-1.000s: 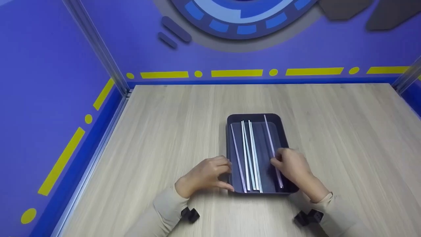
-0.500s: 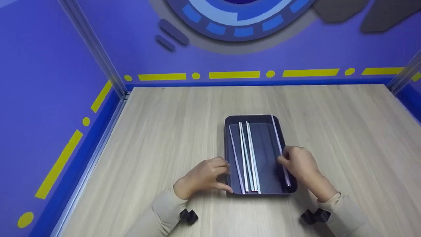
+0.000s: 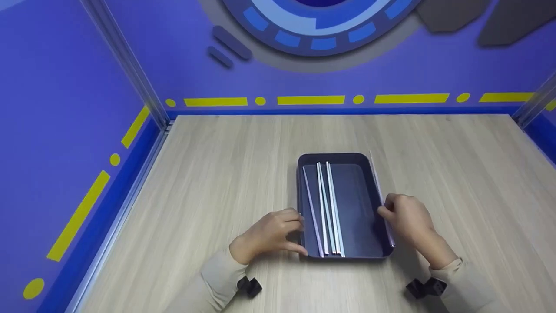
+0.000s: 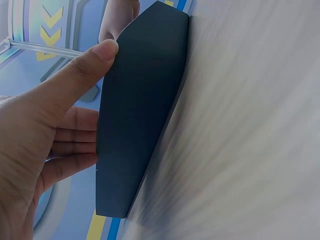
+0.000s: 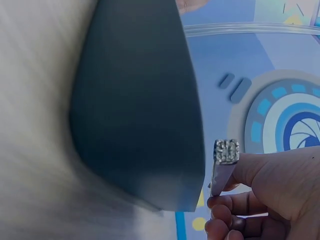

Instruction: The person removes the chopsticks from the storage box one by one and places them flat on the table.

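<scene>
A dark rectangular tray [image 3: 358, 195] stands on the table. Inside, a purple chopstick [image 3: 312, 208] leans at the left, and several silvery pale chopsticks [image 3: 334, 208] lie lengthwise beside it. My left hand [image 3: 271, 230] holds the tray's left wall near the front corner; in the left wrist view the thumb [image 4: 105, 51] overlaps the outer wall and the fingers meet its rim. My right hand [image 3: 408, 219] pinches another purple chopstick [image 3: 376, 180] along the right rim. In the right wrist view that chopstick's square, patterned end [image 5: 226, 151] points toward the camera, beside the tray wall.
The wooden tabletop [image 3: 226, 174] runs back to a blue printed wall [image 3: 304, 82], with another blue panel [image 3: 56, 143] on the left. A metal profile [image 3: 126, 61] marks their corner. Small black devices [image 3: 249, 287] sit at both wrists.
My right hand has moved right, carrying the purple chopstick from over the tray's inside to its right rim. The left hand keeps its place on the tray; the pale chopsticks lie as before.
</scene>
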### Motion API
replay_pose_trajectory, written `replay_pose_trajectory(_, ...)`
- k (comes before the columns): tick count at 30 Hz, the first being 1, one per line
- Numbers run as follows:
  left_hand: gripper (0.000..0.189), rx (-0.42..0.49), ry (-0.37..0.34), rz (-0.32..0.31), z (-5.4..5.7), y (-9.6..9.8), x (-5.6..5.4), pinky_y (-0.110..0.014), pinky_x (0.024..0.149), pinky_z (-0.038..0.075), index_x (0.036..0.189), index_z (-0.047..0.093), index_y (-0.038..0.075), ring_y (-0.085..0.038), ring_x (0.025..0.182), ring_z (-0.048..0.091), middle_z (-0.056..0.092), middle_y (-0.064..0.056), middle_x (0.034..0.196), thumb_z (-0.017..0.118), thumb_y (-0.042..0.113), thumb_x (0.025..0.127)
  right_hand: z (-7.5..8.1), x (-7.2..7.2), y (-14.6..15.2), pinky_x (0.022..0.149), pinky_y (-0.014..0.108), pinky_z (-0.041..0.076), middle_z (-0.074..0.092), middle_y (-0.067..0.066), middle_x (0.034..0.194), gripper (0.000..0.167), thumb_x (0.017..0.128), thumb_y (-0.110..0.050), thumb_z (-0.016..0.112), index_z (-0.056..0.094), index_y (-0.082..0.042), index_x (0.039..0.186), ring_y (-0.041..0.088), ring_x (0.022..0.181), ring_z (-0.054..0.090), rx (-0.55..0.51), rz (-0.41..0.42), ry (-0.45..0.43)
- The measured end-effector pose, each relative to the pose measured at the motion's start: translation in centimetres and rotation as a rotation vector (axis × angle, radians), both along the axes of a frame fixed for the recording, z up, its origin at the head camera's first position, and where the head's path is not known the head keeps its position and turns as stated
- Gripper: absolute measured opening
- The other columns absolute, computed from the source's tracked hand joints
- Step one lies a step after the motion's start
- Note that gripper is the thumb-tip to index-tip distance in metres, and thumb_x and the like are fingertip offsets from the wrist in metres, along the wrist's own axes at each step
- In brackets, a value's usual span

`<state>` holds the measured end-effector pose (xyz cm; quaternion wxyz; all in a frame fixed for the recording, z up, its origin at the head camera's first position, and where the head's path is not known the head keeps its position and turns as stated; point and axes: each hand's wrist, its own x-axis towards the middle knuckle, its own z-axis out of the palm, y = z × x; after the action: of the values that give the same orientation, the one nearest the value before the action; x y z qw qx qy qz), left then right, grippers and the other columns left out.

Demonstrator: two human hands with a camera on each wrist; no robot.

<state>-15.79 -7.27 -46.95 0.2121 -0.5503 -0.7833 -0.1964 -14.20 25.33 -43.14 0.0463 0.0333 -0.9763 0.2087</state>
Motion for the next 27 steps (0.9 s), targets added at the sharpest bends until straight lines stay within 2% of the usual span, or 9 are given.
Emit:
replay_pose_trajectory(7, 0.048, 0.009, -0.011, -0.007, 0.0, 0.0, 0.1, -0.014, 0.080, 0.054, 0.080, 0.067, 0.010, -0.012, 0.086, 0.063, 0.068, -0.002, 0.093, 0.082, 0.051, 0.061, 0.0, 0.0, 0.9, 0.044, 0.028, 0.030, 0.052, 0.001, 0.059, 0.021, 0.079, -0.018, 0.062, 0.052, -0.012, 0.062, 0.017, 0.054, 0.044, 0.003, -0.015, 0.003)
replay_pose_trajectory(13, 0.048, -0.001, -0.011, 0.000, 0.1, 0.1, 0.1, -0.014, 0.082, 0.054, 0.081, 0.067, 0.010, -0.012, 0.087, 0.063, 0.068, -0.002, 0.094, 0.081, 0.051, 0.061, -0.1, 0.1, 1.5, 0.043, 0.028, 0.031, 0.055, 0.001, 0.061, 0.017, 0.080, -0.019, 0.061, 0.055, -0.013, 0.065, 0.017, 0.055, 0.045, 0.009, -0.033, -0.036)
replay_pose_trajectory(20, 0.048, -0.001, -0.013, -0.004, 0.1, 0.1, 0.2, -0.014, 0.082, 0.054, 0.081, 0.067, 0.010, -0.012, 0.087, 0.063, 0.068, -0.001, 0.093, 0.081, 0.051, 0.062, -0.8, 0.1, 2.0, 0.043, 0.029, 0.029, 0.051, 0.000, 0.060, 0.021, 0.080, -0.021, 0.062, 0.052, -0.014, 0.064, 0.017, 0.056, 0.044, 0.024, -0.050, -0.066)
replay_pose_trajectory(27, 0.048, 0.005, -0.008, -0.002, 0.1, 0.1, 0.2, -0.015, 0.083, 0.054, 0.081, 0.067, 0.009, -0.013, 0.088, 0.064, 0.069, -0.003, 0.094, 0.082, 0.051, 0.062, -1.7, 0.0, 2.4, 0.043, 0.028, 0.030, 0.050, 0.000, 0.061, 0.018, 0.080, -0.018, 0.060, 0.051, -0.013, 0.065, 0.017, 0.056, 0.043, 0.030, -0.037, -0.085)
